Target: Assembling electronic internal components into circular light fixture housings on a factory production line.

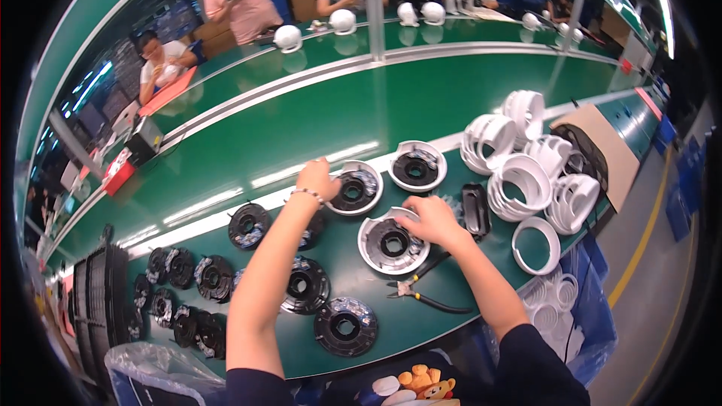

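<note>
My left hand (317,180) is curled at the left rim of a white round housing (372,204) with a black disc and circuit parts inside; its fingertips are mostly hidden. Nearer to me, my right hand (436,222) grips the upper right rim of another white housing (368,248), thumb reaching over its edge. This one has a grey inner wall and a black centre with a round hole. A third white housing (397,182) with a black core stands beyond my right hand. Yellow-and-black pliers (406,286) lie just below the gripped housing.
Several black discs (346,327) with circuit parts spread over the green bench to the left. White rings (535,245) and shells are piled at the right, beside a black tray (475,210). A lined blue bin (594,293) stands below. Across the belt, people handle white round units.
</note>
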The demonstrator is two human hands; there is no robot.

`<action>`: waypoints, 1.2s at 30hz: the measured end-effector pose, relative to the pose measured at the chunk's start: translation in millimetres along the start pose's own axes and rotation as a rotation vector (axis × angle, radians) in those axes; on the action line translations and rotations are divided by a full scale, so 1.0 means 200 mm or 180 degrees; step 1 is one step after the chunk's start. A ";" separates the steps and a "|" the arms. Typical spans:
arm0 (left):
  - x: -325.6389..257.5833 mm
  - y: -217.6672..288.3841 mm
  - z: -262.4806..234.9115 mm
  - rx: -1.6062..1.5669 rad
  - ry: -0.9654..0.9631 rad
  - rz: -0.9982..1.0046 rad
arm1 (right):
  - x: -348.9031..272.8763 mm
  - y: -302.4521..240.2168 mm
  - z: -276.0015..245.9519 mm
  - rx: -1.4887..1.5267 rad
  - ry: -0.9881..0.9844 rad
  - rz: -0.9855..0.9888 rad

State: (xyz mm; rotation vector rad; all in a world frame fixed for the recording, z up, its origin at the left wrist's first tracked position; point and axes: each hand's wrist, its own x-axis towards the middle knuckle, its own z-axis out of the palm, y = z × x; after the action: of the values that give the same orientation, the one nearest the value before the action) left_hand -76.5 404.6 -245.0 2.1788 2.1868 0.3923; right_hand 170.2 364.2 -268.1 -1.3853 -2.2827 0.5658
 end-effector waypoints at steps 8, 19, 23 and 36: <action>0.08 -0.04 0.16 -0.0188 -0.0274 -0.0529 | -0.05 0.01 -0.03 0.0380 0.0089 -0.0254; 0.16 -0.03 0.19 -0.1343 0.0070 -0.1069 | -0.02 0.12 -0.03 0.1652 -0.0359 -0.0004; 0.14 0.01 0.05 -0.1527 0.0485 -0.0933 | -0.02 0.16 -0.03 0.2074 -0.0345 0.0113; -1.45 -0.47 -1.08 -0.4057 0.1282 -0.2005 | -0.02 0.28 0.00 0.3125 -0.0354 -0.0040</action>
State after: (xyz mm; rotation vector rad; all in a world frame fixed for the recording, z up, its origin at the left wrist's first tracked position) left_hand -205.9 85.4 -99.8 0.7449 1.7041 1.6402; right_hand 212.6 383.8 -299.1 -0.8340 -1.6382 1.5114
